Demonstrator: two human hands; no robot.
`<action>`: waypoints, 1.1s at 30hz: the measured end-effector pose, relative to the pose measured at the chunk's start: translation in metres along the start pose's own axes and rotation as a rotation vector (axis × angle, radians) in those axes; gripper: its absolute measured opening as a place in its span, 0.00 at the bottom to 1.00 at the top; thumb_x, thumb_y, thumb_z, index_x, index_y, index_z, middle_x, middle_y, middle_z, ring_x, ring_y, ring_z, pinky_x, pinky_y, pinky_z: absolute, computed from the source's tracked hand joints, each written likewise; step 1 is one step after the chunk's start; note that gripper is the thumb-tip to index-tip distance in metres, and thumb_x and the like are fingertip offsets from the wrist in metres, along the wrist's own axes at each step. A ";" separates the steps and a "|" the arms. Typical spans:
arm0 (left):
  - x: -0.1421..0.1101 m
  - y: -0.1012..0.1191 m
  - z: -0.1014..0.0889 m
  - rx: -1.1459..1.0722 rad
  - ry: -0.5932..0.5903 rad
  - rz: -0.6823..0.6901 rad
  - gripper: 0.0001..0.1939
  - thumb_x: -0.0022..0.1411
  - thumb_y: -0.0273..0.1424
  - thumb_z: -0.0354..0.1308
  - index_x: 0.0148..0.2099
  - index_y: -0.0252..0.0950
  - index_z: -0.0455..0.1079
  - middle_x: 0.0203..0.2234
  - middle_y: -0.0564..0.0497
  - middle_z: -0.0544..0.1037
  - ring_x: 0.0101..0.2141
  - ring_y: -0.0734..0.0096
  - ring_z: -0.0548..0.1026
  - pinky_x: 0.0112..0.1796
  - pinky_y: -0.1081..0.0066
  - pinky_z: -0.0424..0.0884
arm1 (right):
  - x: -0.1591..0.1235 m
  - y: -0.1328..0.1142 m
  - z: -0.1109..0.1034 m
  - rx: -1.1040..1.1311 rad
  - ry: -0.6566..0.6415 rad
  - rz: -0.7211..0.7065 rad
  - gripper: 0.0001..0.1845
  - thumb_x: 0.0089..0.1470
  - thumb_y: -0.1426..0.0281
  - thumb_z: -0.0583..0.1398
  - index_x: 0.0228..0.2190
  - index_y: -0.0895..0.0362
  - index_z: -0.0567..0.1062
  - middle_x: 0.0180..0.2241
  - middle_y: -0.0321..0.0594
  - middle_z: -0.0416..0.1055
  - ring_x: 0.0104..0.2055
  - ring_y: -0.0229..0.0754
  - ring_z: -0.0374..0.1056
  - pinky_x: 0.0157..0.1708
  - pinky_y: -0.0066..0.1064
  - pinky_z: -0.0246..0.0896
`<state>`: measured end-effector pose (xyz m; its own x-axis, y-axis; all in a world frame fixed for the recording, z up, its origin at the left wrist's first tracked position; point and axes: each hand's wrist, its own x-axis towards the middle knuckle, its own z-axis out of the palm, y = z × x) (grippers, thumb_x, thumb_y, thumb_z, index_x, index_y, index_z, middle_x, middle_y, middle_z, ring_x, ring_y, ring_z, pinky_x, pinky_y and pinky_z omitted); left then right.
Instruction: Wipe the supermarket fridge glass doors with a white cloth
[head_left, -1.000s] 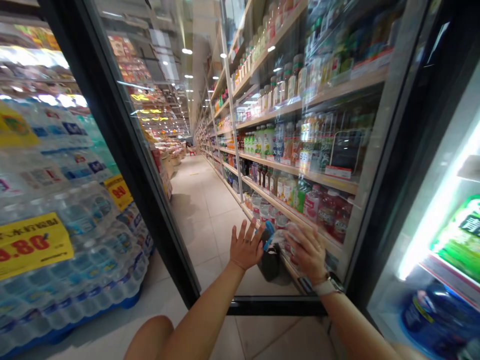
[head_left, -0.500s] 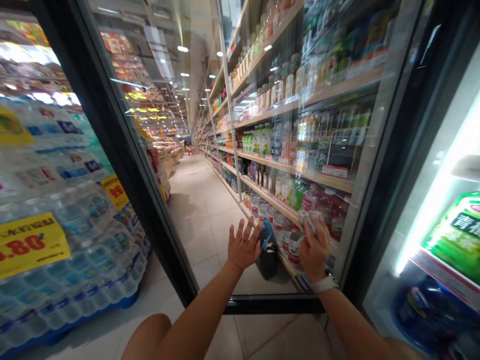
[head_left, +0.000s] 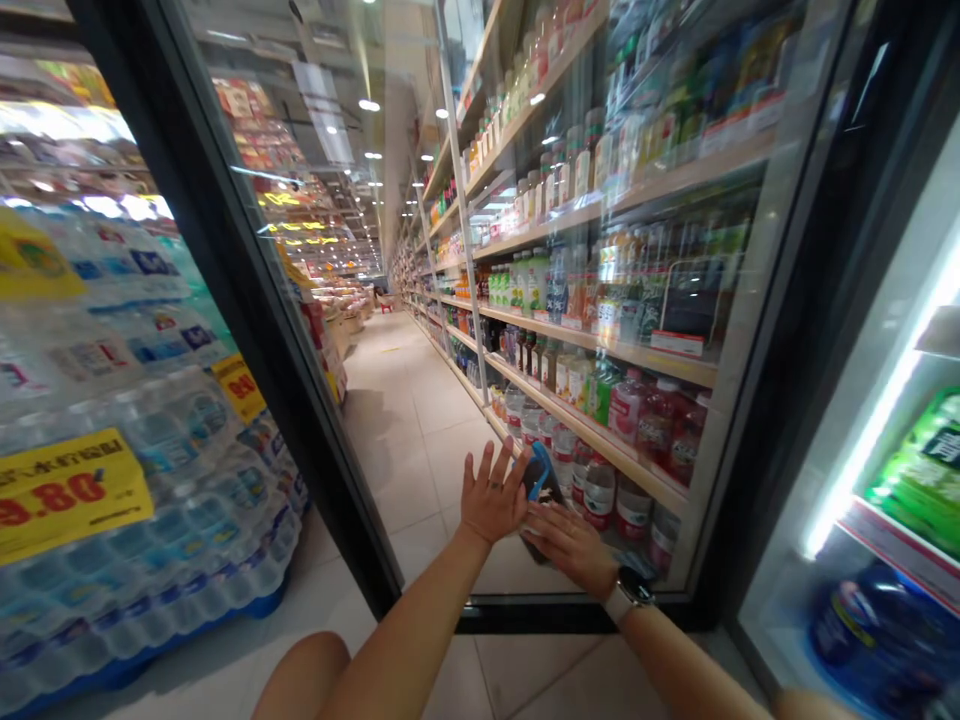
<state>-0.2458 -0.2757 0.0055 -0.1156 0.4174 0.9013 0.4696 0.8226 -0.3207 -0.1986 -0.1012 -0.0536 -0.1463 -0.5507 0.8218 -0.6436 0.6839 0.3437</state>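
Note:
A glass door (head_left: 420, 400) with a black frame stands in front of me. Against its lower part my left hand (head_left: 491, 500) rests with fingers spread, holding nothing. My right hand (head_left: 574, 545), with a watch at the wrist, lies flat on the pane with its fingertips close by the left hand. The greyish-white cloth seen in it earlier is almost wholly hidden under the palm and fingers. Just past my fingers a dark item with a blue strap (head_left: 540, 470) shows in the glass, partly covered by the hands.
Drink shelves (head_left: 585, 340) full of bottles show in the glass, beside a tiled aisle (head_left: 390, 400). Stacked water packs (head_left: 150, 500) with a yellow price sign (head_left: 71, 495) stand at left. At right is a lit cooler with a green-labelled bottle (head_left: 919, 460).
My right hand has slid down and left across the glass, from beside the red bottles to next to my left hand. The left hand stays nearly in place.

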 end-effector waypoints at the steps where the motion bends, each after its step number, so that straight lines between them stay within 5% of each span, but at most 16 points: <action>1: 0.000 0.000 0.000 -0.004 -0.002 -0.001 0.35 0.58 0.34 0.53 0.67 0.42 0.50 0.63 0.48 0.58 0.66 0.57 0.48 0.64 0.52 0.40 | 0.003 0.006 -0.006 -0.033 0.005 0.030 0.18 0.62 0.78 0.52 0.49 0.52 0.74 0.51 0.36 0.73 0.60 0.38 0.60 0.62 0.36 0.54; 6: 0.000 -0.001 0.000 -0.025 -0.019 -0.011 0.35 0.59 0.34 0.53 0.67 0.42 0.49 0.63 0.48 0.58 0.66 0.58 0.48 0.64 0.53 0.40 | 0.017 0.041 -0.041 -0.223 0.133 0.319 0.24 0.59 0.81 0.52 0.51 0.49 0.72 0.53 0.38 0.71 0.62 0.44 0.58 0.64 0.45 0.49; 12: 0.001 0.001 -0.003 -0.024 -0.003 -0.010 0.35 0.58 0.34 0.53 0.67 0.41 0.50 0.63 0.48 0.59 0.66 0.58 0.47 0.64 0.53 0.41 | 0.018 0.091 -0.082 -0.457 0.602 0.689 0.28 0.55 0.81 0.51 0.55 0.55 0.69 0.57 0.46 0.66 0.61 0.53 0.59 0.58 0.53 0.57; 15: 0.002 0.002 -0.004 -0.014 0.002 -0.010 0.34 0.59 0.34 0.52 0.67 0.41 0.51 0.63 0.48 0.59 0.66 0.58 0.47 0.64 0.52 0.41 | 0.018 0.097 -0.089 -0.473 0.674 0.745 0.29 0.53 0.81 0.50 0.55 0.57 0.69 0.57 0.48 0.65 0.60 0.54 0.60 0.58 0.54 0.58; 21: 0.003 0.004 -0.006 -0.025 0.025 -0.007 0.34 0.59 0.34 0.52 0.67 0.41 0.51 0.63 0.49 0.58 0.66 0.59 0.47 0.64 0.53 0.41 | 0.031 0.053 -0.053 -0.319 0.502 0.672 0.31 0.56 0.82 0.49 0.59 0.54 0.64 0.58 0.46 0.64 0.64 0.53 0.55 0.60 0.54 0.55; 28: 0.003 0.002 -0.008 -0.025 0.017 0.010 0.35 0.59 0.35 0.50 0.67 0.40 0.49 0.64 0.48 0.56 0.66 0.59 0.46 0.64 0.53 0.39 | 0.007 -0.015 0.007 -0.071 0.158 0.255 0.24 0.59 0.82 0.50 0.52 0.53 0.72 0.49 0.38 0.74 0.60 0.40 0.61 0.62 0.37 0.56; 33: 0.001 0.002 -0.005 0.001 0.002 0.005 0.35 0.58 0.33 0.52 0.67 0.42 0.49 0.63 0.49 0.57 0.66 0.58 0.46 0.64 0.52 0.39 | -0.015 -0.031 0.023 0.024 0.001 0.036 0.18 0.64 0.76 0.49 0.48 0.53 0.74 0.49 0.34 0.74 0.57 0.34 0.65 0.58 0.31 0.60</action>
<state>-0.2405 -0.2761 0.0073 -0.1119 0.4210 0.9001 0.4690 0.8210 -0.3257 -0.1930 -0.1252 -0.0871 -0.1686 -0.5257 0.8338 -0.6560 0.6912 0.3032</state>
